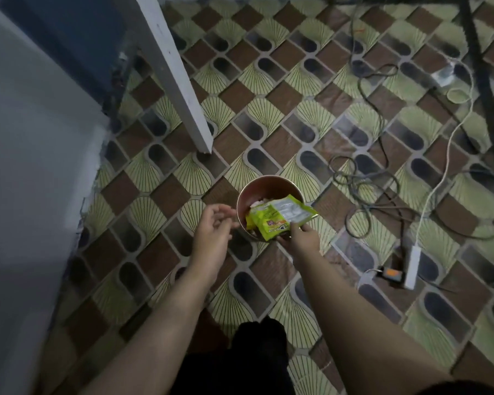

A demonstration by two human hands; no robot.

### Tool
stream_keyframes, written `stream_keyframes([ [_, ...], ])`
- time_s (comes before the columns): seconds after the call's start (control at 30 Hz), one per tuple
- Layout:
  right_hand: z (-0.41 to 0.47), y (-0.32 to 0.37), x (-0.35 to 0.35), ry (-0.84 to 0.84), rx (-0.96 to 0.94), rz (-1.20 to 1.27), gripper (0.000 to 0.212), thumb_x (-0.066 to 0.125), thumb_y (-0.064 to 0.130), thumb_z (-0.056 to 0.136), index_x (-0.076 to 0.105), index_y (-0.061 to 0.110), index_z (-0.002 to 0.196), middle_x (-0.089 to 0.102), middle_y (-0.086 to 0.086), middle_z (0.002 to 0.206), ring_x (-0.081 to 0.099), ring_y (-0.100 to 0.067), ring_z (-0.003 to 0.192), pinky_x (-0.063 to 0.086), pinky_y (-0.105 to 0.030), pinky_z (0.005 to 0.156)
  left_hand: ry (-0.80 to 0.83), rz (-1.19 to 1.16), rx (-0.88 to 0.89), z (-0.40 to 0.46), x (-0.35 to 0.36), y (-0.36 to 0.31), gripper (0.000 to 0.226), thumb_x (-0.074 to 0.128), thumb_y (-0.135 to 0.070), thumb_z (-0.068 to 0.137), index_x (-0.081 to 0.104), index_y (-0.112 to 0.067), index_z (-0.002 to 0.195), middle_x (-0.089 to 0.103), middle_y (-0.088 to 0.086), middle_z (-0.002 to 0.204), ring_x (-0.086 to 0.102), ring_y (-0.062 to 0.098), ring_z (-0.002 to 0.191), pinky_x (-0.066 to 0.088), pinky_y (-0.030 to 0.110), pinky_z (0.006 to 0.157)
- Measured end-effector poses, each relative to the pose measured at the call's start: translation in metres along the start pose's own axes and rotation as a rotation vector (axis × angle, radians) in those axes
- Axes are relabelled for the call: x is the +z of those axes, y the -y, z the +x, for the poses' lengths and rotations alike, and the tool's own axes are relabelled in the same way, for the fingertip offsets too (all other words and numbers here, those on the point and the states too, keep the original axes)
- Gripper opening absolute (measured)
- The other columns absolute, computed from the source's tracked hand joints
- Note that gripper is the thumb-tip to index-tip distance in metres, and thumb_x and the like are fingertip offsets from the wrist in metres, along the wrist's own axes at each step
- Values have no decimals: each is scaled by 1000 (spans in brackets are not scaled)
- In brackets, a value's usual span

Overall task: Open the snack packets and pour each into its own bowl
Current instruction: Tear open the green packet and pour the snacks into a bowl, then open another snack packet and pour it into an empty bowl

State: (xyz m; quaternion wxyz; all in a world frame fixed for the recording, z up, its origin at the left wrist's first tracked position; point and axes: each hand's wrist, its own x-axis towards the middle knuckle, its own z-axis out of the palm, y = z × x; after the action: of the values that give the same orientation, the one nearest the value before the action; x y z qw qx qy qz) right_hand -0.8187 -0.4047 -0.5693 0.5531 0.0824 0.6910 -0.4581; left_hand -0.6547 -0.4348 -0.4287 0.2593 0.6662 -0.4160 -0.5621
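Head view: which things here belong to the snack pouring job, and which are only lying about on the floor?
Belong to the job:
- green snack packets, pinched by the right hand
- bowl, under the packets
- left hand, held beside the bowl, holding nothing

Just lying about:
- tangled cables
- white power strip
- white table leg

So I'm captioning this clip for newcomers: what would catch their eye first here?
Probably the bright yellow-green snack packets at centre, pinched by the right hand over a bowl on the patterned floor. The left hand hovers open beside it, and cables tangle at right.
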Motion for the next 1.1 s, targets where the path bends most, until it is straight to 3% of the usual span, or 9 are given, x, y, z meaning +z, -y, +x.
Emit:
stream_keyframes([
  [0.13,16,-6,1,131,163,-72,38,52,24,101,48,1,131,59,-24,126,62,-41,113,56,-48,90,-2,22,-4,14,8,11,21,52,-9,96,59,-28,101,66,-7,108,66,12,98,46,24,74],
  [0.2,1,-1,1,175,150,-45,37,49,20,101,48,3,134,62,-22,125,64,-37,109,57,-44,87,-5,19,-10,10,10,4,21,52,-10,96,59,-28,103,66,-8,110,66,11,98,47,25,76],
  [0.33,-73,43,5,297,70,132,18,53,19,100,60,10,113,66,-21,118,65,-35,109,57,-41,89,-13,-11,21,-19,9,-30,22,53,-9,96,58,-28,108,67,-11,108,67,9,96,50,27,80],
  [0.53,-216,133,3,466,-86,177,20,52,12,99,64,3,113,68,-18,102,66,-28,94,58,-32,77,-16,-59,136,-89,-9,-121,19,52,-8,97,58,-21,110,67,-8,106,67,9,92,48,21,73],
  [0.63,-287,166,3,586,-146,162,17,56,12,97,64,2,108,67,-14,91,66,-24,85,57,-31,76,-41,-68,211,-129,-32,-172,18,52,-8,97,59,-23,104,67,-6,103,67,16,93,51,27,77],
  [0.7,-334,183,8,701,-200,99,18,56,11,96,64,1,109,66,-14,89,66,-22,81,57,-31,75,-110,-66,282,-160,-54,-204,18,52,-10,97,60,-25,103,67,-6,103,67,17,92,54,33,81],
  [0.87,-449,206,41,984,-434,-153,10,60,9,94,69,9,97,67,-7,81,63,-20,74,54,-31,72,-362,-101,462,-249,-127,-254,19,51,-10,97,59,-27,100,67,-9,100,67,11,86,55,26,74],
  [0.97,-515,204,70,1133,-541,-286,9,62,8,93,70,11,96,67,-5,82,64,-21,75,56,-33,76,-519,-121,516,-307,-183,-261,19,49,-11,99,58,-27,102,67,-12,99,66,10,82,54,19,72],
  [1.1,-610,165,116,1392,-580,-404,12,62,7,93,72,15,91,64,-5,78,61,-19,69,55,-31,75,-800,-194,614,-394,-268,-243,19,47,-6,99,59,-21,101,68,-4,98,65,19,82,51,29,75],
])
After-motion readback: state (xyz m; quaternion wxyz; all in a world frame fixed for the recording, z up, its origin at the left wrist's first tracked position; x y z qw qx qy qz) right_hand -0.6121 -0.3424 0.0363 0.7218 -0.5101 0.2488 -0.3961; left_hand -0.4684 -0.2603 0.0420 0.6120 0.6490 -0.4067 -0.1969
